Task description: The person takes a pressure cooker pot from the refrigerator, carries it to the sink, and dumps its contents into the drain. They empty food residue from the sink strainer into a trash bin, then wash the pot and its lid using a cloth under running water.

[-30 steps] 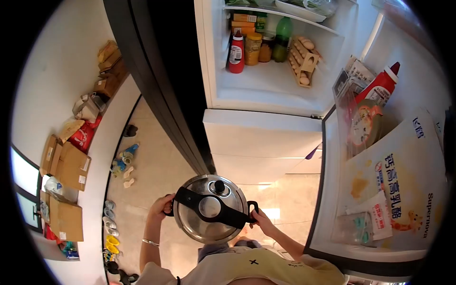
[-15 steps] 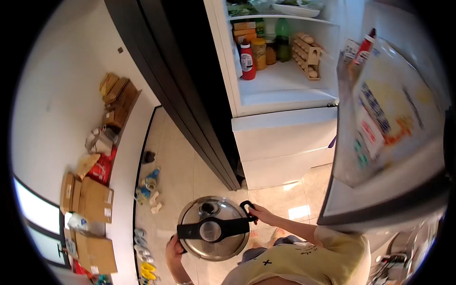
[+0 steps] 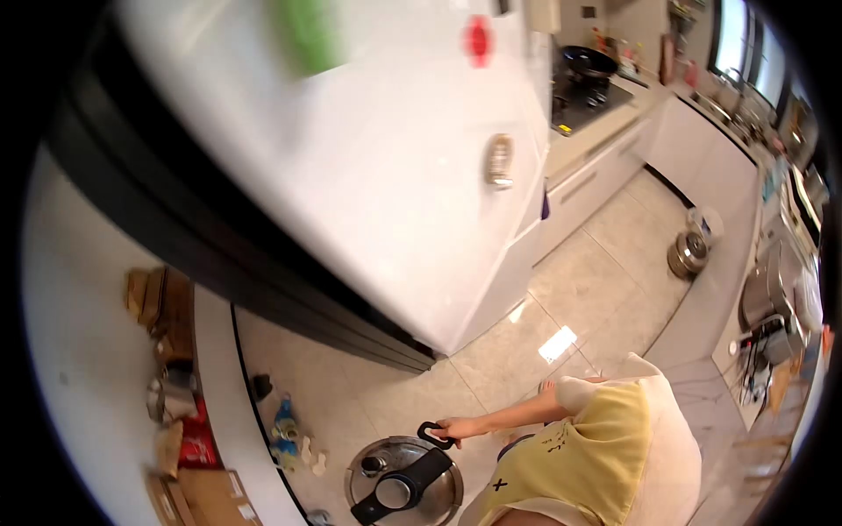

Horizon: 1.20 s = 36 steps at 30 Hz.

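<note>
A steel pressure cooker [image 3: 436, 488] with a black locking bar across its lid is held low in front of my body, at the bottom of the view. My right hand [image 3: 458, 429] grips its black loop handle [image 3: 433, 435], fingers wrapped round it. My left hand is out of view; the cooker's near side runs close to the lower edge. Above the cooker stands the white fridge [image 3: 386, 158], its door shut, with a red round magnet [image 3: 478, 40] and a blurred green item [image 3: 307, 35] on its front.
To the right, a kitchen counter [image 3: 605, 131] carries a hob with a black wok [image 3: 588, 61]. A metal pot [image 3: 688, 254] sits on the tiled floor there. At left are a dark door frame [image 3: 263, 289], cardboard boxes [image 3: 210, 495] and a blue toy [image 3: 285, 425] on the floor.
The fridge door has gone from open to shut, hiding the shelves. My view has turned right towards the kitchen. The cooker now sits lower in view, and my left hand has left the view.
</note>
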### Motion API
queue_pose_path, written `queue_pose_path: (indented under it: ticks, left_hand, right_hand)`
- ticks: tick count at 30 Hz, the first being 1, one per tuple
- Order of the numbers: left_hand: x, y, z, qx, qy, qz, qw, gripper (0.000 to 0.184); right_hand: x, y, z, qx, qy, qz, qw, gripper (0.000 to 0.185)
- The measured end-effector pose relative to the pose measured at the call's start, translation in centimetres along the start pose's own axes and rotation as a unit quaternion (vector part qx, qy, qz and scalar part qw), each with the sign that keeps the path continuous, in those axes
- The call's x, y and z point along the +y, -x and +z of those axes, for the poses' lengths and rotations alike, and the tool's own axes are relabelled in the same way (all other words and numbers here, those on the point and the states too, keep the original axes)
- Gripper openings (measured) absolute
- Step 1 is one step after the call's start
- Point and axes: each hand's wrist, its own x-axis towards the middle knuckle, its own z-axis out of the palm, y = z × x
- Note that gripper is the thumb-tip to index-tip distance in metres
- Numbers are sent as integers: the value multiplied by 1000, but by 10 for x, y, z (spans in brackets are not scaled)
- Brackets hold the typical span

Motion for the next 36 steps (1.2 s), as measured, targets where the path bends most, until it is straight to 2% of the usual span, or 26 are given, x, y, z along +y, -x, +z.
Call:
queue_pose_path:
  ticks: [2,8,10,15,16,17,18,20,22,24,28,31,32,34,36]
  left_hand:
    - [4,1,32,-4,-25,-1,1000,13]
    - [-18,5,151,-64,-85,-2,994,25]
    - [-28,2,199,-95,-103,-2,990,30]
    - [-87,-21,320,-181,-129,-11,975,43]
    - [-109,-68,335,-173,-152,-54,972,27]
    - [-130,-115,351,-166,-175,-97,966,15]
    - [-148,-156,370,-150,-201,-139,958,18]
    - [-181,-175,436,-200,-205,-161,945,17]
    - [-210,-171,517,-214,-200,-195,936,16]
    - [-237,-170,596,-258,-228,-204,916,17]
    - [-297,-155,759,-387,-235,-266,851,19]
    - [-340,-135,883,-440,-285,-257,812,21]
    - [-358,-136,919,-459,-294,-266,795,21]
    - [-391,-125,998,-515,-288,-291,753,17]
    - [-428,-122,1075,-542,-332,-298,712,15]
  right_hand:
    - [-1,13,-4,60,-28,-1,998,47]
    - [47,63,-96,190,-116,-42,974,46]
    - [33,112,-133,249,-121,-53,959,46]
    - [68,218,-239,390,-212,-85,892,44]
    - [69,244,-262,412,-228,-94,877,44]
    - [67,265,-281,448,-229,-108,858,41]
    - [67,287,-301,473,-240,-115,840,40]
    - [67,339,-351,524,-261,-123,801,39]
    - [62,396,-394,613,-226,-134,746,41]
    - [64,451,-436,650,-209,-113,722,41]
    - [87,544,-522,746,-232,-143,608,40]
    - [93,605,-578,782,-282,-178,526,35]
    - [103,623,-598,800,-258,-193,505,35]
    - [105,666,-634,807,-320,-171,465,36]
    - [111,700,-671,838,-311,-155,422,38]
